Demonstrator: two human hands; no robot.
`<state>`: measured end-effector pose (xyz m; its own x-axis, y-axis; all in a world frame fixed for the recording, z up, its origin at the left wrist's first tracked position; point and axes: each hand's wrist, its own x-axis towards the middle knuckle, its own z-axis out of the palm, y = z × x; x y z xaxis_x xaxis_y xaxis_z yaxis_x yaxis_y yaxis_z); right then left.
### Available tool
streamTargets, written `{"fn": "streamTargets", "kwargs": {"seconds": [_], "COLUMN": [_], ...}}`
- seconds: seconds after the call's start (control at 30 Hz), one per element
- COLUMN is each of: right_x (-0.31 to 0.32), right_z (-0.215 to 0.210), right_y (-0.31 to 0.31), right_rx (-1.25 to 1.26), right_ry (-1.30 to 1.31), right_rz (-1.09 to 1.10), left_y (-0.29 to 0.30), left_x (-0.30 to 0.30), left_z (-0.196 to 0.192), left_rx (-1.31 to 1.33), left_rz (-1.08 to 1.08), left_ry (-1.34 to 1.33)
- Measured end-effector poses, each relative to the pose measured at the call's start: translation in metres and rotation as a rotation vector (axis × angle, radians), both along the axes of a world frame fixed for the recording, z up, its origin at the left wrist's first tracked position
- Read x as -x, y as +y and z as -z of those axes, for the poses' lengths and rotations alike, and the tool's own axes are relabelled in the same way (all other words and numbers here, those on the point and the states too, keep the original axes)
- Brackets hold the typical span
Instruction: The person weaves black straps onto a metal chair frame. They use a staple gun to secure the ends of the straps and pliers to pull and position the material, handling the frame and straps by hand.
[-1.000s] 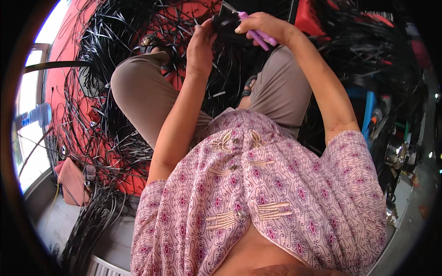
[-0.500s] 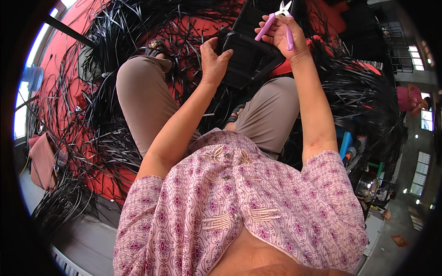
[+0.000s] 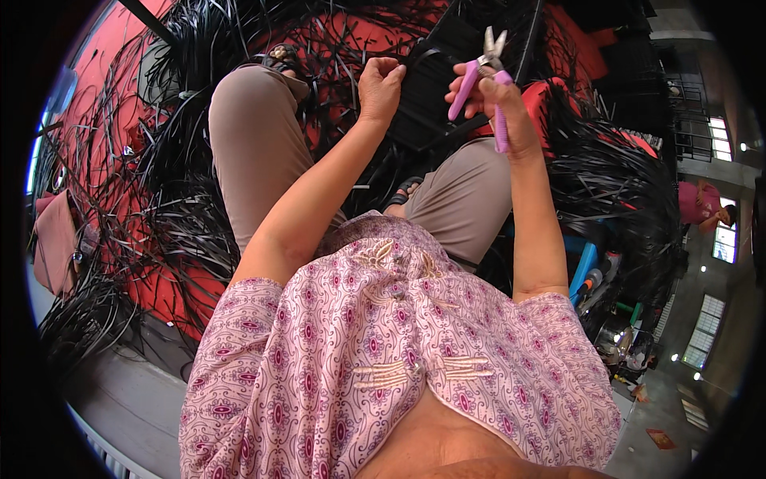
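Note:
Pink-handled snips (image 3: pixel 465 90) rest in my right hand (image 3: pixel 511 110), their short metal blades pointing up and parted. The fingers are wrapped about the spread handles. My left hand (image 3: pixel 378 94) is closed, thumb and fingertips together at the left edge of a black woven panel with a frame (image 3: pixel 424 108). Whatever is pinched there, perhaps a black strip, is too dark to make out. The panel stands between my knees, below and between both hands.
Piles of flat black strips (image 3: pixel 622 176) lie to the right, with more spread over the red surface (image 3: pixel 100 120) at left. A pink bag (image 3: pixel 54 247) sits at far left. Blue-handled tools (image 3: pixel 586 271) lie by my right elbow. Another person (image 3: pixel 699 203) is at far right.
My left hand has gone from spread fingers to a pinch and shifted slightly right. My right hand has lowered a little, and its fingers have closed more around the snips.

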<state>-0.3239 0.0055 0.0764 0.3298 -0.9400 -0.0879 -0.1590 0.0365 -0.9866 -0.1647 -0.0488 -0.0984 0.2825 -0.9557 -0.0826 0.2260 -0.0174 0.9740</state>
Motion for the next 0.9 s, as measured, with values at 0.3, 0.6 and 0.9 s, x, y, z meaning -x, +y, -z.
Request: {"fn": "streamTargets", "kwargs": {"seconds": [0.3, 0.6, 0.9], "right_x": [-0.005, 0.006, -0.008], "right_z": [0.026, 0.047, 0.044], "right_y": [-0.013, -0.029, -0.046], "right_rx": [-0.362, -0.518, -0.445], "right_ry": [0.188, 0.439, 0.531], "right_rz": [-0.085, -0.083, -0.13], "left_y": [0.012, 0.025, 0.03], "left_x": [0.012, -0.012, -0.02], "left_z": [-0.017, -0.023, -0.031], "left_rx": [0.111, -0.089, -0.119], "left_rz": [-0.068, 0.228, 0.277], "left_ry": [-0.232, 0.545, 0.614]}}
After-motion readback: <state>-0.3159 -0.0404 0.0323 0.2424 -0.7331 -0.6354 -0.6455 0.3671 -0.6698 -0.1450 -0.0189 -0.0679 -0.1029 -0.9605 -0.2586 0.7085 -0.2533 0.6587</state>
